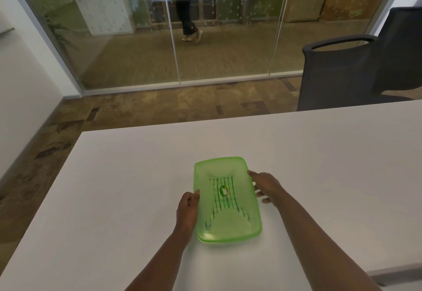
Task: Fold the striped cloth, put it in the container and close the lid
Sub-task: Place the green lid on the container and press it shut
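Left hand [187, 208] and right hand [265, 186] grip opposite long edges of one translucent green plastic container [253, 229], lid [219, 169] on; long axis runs lower-right to upper-left; one striped cloth [222, 201] inside.

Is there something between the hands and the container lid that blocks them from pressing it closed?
Nothing visible does. The left hand and right hand already touch the green lid at its two long edges.

Bare table [114, 199] around container [228, 229]
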A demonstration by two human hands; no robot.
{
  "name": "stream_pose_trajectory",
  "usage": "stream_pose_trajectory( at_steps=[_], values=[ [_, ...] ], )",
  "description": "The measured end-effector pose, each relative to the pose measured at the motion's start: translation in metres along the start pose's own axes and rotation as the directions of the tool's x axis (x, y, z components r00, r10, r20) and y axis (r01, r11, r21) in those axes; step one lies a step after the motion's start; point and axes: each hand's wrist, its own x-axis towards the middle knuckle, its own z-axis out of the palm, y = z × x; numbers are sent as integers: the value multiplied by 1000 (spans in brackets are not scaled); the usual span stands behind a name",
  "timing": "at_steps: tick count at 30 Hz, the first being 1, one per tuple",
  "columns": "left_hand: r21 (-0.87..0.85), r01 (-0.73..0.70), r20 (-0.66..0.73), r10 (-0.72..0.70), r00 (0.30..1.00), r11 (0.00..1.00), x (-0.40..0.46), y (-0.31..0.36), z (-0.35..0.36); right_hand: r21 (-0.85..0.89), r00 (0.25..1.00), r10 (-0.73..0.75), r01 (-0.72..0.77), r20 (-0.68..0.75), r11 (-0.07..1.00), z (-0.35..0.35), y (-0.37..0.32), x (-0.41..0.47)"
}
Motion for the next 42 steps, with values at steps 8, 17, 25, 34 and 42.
stream_pose_trajectory(
  at_steps=[8,17,25,34,42],
  values=[
    [124,129,-7,-129,992,984,25,13,-7,-194,979,-72,34,-192,980,19,-37,33],
    [411,55,-86,-22,996,910,73,54,21,-224,900,-287,221,-329,949,38,-27,37],
    [375,39,-118,6,993,926,73,44,30,-156,893,-303,265,-333,952,37,-24,44],
    [347,28,-126,17,992,937,77,40,30,-211,904,-269,207,-332,955,38,-25,46],
    [301,-21,-132,63,989,953,78,39,28,-78,923,-203,188,-326,979,38,-22,41]
  ],
)
